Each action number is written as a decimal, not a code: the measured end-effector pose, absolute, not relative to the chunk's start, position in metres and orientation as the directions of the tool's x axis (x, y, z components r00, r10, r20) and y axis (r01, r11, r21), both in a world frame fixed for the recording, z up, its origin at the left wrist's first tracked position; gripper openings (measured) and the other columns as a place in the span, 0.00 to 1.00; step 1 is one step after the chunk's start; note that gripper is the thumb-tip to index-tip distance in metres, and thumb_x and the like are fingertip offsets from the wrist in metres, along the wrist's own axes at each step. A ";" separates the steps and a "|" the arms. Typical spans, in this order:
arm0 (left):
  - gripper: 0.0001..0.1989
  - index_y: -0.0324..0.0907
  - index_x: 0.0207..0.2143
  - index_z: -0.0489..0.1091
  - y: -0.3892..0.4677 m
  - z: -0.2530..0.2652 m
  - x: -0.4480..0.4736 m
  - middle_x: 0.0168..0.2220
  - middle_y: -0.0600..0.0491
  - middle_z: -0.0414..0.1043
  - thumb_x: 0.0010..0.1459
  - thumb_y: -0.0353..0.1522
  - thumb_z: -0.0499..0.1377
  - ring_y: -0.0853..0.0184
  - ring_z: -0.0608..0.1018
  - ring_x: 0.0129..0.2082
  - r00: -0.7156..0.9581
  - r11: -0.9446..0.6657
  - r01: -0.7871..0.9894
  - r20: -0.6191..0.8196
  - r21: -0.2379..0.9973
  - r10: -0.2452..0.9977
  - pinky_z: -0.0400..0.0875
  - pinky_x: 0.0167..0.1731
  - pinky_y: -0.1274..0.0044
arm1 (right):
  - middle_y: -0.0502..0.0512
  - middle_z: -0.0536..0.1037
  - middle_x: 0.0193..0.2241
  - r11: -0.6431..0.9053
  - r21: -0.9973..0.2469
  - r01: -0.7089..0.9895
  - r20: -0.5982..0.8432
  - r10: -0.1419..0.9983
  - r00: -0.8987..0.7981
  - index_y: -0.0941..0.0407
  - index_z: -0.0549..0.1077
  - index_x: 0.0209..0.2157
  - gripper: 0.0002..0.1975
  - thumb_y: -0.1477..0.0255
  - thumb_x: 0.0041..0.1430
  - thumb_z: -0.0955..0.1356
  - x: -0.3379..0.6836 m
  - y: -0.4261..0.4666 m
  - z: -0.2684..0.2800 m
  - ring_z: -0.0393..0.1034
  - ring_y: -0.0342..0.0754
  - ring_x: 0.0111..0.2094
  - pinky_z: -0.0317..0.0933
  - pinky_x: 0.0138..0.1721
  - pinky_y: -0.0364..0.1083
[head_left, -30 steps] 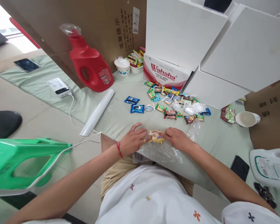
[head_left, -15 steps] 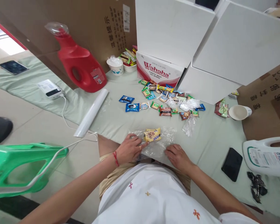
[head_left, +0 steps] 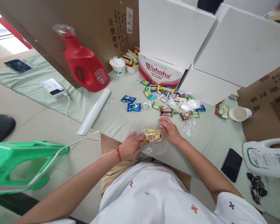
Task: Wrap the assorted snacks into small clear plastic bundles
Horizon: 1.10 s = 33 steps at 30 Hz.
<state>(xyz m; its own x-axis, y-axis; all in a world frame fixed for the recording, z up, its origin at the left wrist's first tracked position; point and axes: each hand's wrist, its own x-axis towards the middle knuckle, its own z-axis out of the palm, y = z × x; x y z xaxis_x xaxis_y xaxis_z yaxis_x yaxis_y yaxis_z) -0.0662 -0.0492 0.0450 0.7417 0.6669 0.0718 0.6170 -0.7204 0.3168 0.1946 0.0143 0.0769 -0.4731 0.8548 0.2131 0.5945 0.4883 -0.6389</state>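
Yellow-wrapped cookie packets (head_left: 153,135) lie on a crumpled sheet of clear plastic film (head_left: 155,148) at the table's front edge. My left hand (head_left: 132,145), with a red cord on its wrist, rests palm down on the film's left side. Its fingers are bent over the film, and one finger reaches close to the packets. Just right of the packets is my right hand (head_left: 170,130), its fingers slightly bent and apart, with nothing visible in them. Beyond the hands lies a loose spread of small wrapped snacks (head_left: 166,111), some under crumpled clear plastic (head_left: 189,105).
A white roll (head_left: 93,112) and a red detergent jug (head_left: 85,67) stand or lie left. Cartons, including a Wahaha box (head_left: 160,71), line the back. At right are a paper cup (head_left: 240,114), a black phone (head_left: 232,165), keys (head_left: 256,188) and a white jug (head_left: 266,158).
My right hand has moved up and inward, from the film's lower right to beside the packets. The film's right side no longer spreads out. My left hand has barely shifted.
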 end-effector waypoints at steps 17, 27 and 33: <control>0.23 0.45 0.53 0.74 -0.049 0.038 -0.065 0.38 0.47 0.70 0.59 0.24 0.51 0.57 0.70 0.40 0.730 -0.677 0.608 0.042 0.416 0.682 0.64 0.41 0.66 | 0.59 0.78 0.47 0.796 -0.328 0.509 0.479 0.605 -0.637 0.51 0.77 0.43 0.10 0.78 0.65 0.67 0.234 -0.060 0.046 0.68 0.53 0.48 0.63 0.50 0.54; 0.33 0.45 0.61 0.68 -0.049 0.046 -0.068 0.50 0.45 0.74 0.50 0.26 0.56 0.54 0.73 0.51 0.777 -0.709 0.537 0.061 0.457 0.627 0.63 0.55 0.61 | 0.57 0.77 0.47 0.555 -0.604 0.573 0.219 0.806 -0.550 0.52 0.73 0.44 0.12 0.67 0.73 0.59 0.196 0.012 0.037 0.73 0.47 0.42 0.64 0.41 0.45; 0.34 0.46 0.67 0.58 -0.063 0.016 -0.085 0.61 0.41 0.69 0.60 0.43 0.61 0.53 0.72 0.60 0.764 -0.756 0.496 0.199 0.427 0.614 0.52 0.67 0.55 | 0.53 0.78 0.35 0.392 -0.583 0.711 0.079 0.899 -0.430 0.53 0.72 0.37 0.11 0.69 0.70 0.60 0.185 0.026 0.022 0.71 0.49 0.37 0.60 0.38 0.45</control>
<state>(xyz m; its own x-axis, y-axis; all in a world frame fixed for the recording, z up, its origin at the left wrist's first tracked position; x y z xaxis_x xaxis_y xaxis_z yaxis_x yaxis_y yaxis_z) -0.0852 -0.0633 0.0162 0.7638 0.6139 0.1994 0.4961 -0.7560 0.4271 0.1847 0.0264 0.0215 -0.4301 0.8993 0.0792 0.7115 0.3917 -0.5834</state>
